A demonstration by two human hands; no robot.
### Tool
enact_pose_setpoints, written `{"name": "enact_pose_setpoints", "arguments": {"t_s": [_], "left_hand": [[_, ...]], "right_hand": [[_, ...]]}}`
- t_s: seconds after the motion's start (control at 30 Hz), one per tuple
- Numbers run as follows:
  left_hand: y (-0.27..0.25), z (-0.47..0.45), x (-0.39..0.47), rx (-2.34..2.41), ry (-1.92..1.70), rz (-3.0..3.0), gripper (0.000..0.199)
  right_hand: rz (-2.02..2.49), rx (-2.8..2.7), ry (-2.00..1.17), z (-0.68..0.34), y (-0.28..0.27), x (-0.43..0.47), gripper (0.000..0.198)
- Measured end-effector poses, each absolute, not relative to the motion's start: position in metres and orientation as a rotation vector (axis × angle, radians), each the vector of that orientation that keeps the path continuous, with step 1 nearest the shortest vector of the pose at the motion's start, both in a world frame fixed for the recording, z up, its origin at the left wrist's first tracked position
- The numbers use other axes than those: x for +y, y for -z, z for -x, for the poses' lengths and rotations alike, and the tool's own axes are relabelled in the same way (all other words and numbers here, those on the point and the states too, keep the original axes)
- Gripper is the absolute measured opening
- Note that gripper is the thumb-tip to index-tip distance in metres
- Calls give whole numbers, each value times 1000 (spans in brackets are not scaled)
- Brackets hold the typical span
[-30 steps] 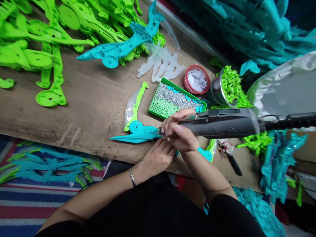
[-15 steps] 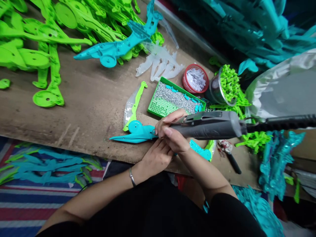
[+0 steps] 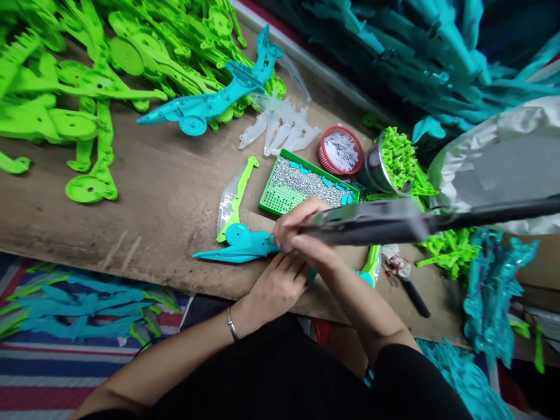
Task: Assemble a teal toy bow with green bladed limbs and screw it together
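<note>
My right hand [image 3: 304, 230] is wrapped round a grey electric screwdriver [image 3: 367, 224], which lies almost level and is blurred; its cord runs off to the right. The tool's tip is hidden by my fingers. Beneath it, my left hand [image 3: 277, 286] presses down on a long turquoise plastic part [image 3: 247, 248] with a round disc, fingers closed over its middle. Much of the part is covered by my hands and right forearm. Beside its left half stands out a lime-green strip [image 3: 238, 195] with a clear plastic sheet; another lime-green strip [image 3: 374, 259] shows at its right end.
Close behind my hands sits a green tray [image 3: 284, 197] of screws and small turquoise pieces. Near it are a red basket [image 3: 321, 156] of white strips and a metal container [image 3: 371, 166] of lime-green pieces. Lime-green parts [image 3: 153, 52] are heaped at left; a black-handled tool [image 3: 415, 298] lies right.
The view has shifted slightly. The screwdriver has become blurred with motion, and my right forearm now covers more of the turquoise part's right end. Both hands keep their hold.
</note>
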State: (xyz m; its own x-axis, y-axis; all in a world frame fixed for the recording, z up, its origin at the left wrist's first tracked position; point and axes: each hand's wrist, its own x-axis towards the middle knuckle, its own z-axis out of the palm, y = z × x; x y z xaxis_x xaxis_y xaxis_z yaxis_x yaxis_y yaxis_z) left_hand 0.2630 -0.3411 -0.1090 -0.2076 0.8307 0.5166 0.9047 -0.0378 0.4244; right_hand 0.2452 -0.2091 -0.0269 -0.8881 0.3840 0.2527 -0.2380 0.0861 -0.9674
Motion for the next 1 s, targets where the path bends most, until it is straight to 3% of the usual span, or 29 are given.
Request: {"name": "enact_pose_setpoints", "arguments": {"t_s": [0.17, 0.47, 1.0], "left_hand": [[105, -260, -341, -2130, 1000, 1970, 50], [103, -259, -339, -2139, 1037, 1967, 44], [104, -259, -340, -2129, 1054, 2004, 49]], "right_hand": [[255, -1593, -1594, -237, 26, -175, 21], [378, -1686, -1676, -242, 58, -167, 24], [375, -1742, -1621, -241, 55, -168, 26]]}}
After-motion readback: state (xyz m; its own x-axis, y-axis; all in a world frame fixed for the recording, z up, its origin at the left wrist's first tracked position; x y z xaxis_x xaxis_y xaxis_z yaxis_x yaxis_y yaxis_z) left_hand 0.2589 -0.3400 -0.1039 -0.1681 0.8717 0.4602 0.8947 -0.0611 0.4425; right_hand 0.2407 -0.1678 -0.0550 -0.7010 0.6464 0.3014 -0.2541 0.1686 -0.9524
